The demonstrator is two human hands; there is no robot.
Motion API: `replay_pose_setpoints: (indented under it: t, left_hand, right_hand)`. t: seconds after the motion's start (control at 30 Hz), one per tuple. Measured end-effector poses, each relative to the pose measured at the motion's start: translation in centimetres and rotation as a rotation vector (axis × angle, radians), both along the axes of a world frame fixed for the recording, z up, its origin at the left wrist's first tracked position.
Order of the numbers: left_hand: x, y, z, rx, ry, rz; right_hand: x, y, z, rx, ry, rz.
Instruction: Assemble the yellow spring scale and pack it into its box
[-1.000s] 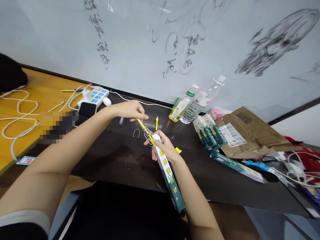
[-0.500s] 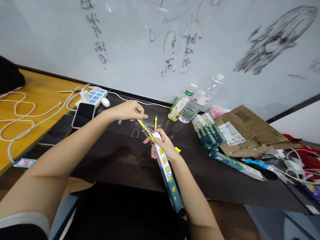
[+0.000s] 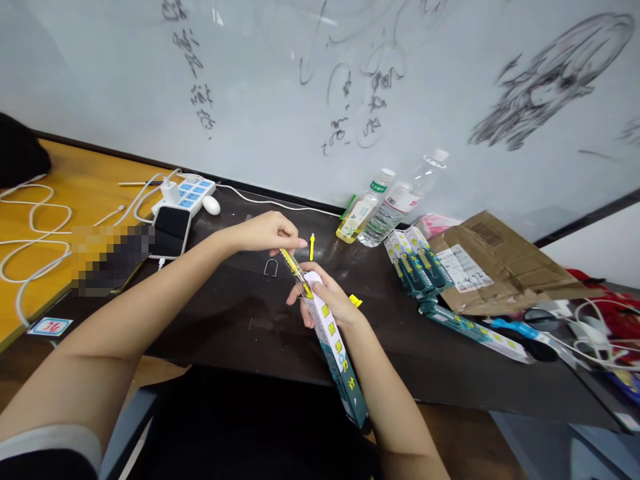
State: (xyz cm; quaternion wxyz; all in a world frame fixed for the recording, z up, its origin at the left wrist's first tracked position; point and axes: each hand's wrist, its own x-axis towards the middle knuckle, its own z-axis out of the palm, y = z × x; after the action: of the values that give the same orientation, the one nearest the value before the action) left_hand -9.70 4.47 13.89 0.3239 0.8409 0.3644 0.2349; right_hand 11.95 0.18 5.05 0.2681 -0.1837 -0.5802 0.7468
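Note:
My left hand (image 3: pixel 273 233) pinches the upper end of a clear tubular spring scale (image 3: pixel 293 264) with yellow parts inside. The scale's lower end sits in the open mouth of a slim green-and-white cardboard box (image 3: pixel 334 347). Around the box's upper end, my right hand (image 3: pixel 333 300) is closed, holding it tilted above the desk edge. Beyond the hands lies a thin yellow rod-like part (image 3: pixel 312 247). A bent metal wire loop (image 3: pixel 271 268) rests below my left hand, and a small yellow piece (image 3: pixel 355 301) is right of my right hand.
Two bottles (image 3: pixel 373 213) stand against the whiteboard. To the right are more printed boxes (image 3: pixel 417 260), a torn brown cardboard parcel (image 3: pixel 495 267) and cables. A phone (image 3: pixel 171 230), a power strip (image 3: pixel 193 193) and a white mouse (image 3: pixel 211 205) lie at the left.
My left hand has moved right and slightly down, toward the box. Less of the spring scale now sticks out of the box mouth. My right hand stays almost in place.

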Motion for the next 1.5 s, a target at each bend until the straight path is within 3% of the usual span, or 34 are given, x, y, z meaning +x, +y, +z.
replay_pose_setpoints:
  t: [0.13,0.2,0.3,0.43,0.53,0.67,0.77,0.87,1.13,1.4,1.5]
  left_hand:
    - [2.4,-1.3,-0.5,-0.015,0.006,-0.118]
    - [3.9,-2.1,-1.1,0.044,-0.018,-0.108]
    - [5.5,-3.1,-2.2,0.235,-0.077,0.054]
    - [5.6,-3.3,-4.3,0.42,-0.331,0.252]
    - [5.1,-2.9,-6.9,0.279,-0.516,0.276]
    - [5.2,-2.2,-11.0,-0.089,-0.684,0.237]
    - [5.7,-1.9,-12.9,-0.387,-0.705,0.238]
    - [6.0,-2.0,-12.9,-0.517,-0.796,0.225]
    - [5.8,-2.4,-11.9,-0.54,-0.962,0.311]
    - [5.5,-2.7,-10.7,-0.41,-1.061,0.342]
    - [5.5,-3.1,-9.9,-0.397,-1.094,0.294]
  right_hand:
    - [-0.4,0.1,-0.4,0.02,0.045,-0.062]
    - [-0.5,0.1,-0.5,0.037,0.063,-0.104]
    - [-0.4,0.3,-0.2,0.062,0.068,-0.18]
    - [0.2,0.8,0.5,0.101,0.119,-0.322]
    - [0.4,1.2,0.5,0.114,0.155,-0.35]
    - [0.1,1.4,-0.2,0.112,0.145,-0.307]
    - [-0.1,1.4,-0.7,0.105,0.11,-0.298]
    - [-0.2,1.3,-0.9,0.094,0.085,-0.282]
    - [-0.3,1.0,-1.2,0.084,0.063,-0.197]
    - [-0.6,0.7,-0.8,0.1,0.052,-0.184]
    - [-0.6,0.6,-0.5,0.115,0.074,-0.216]
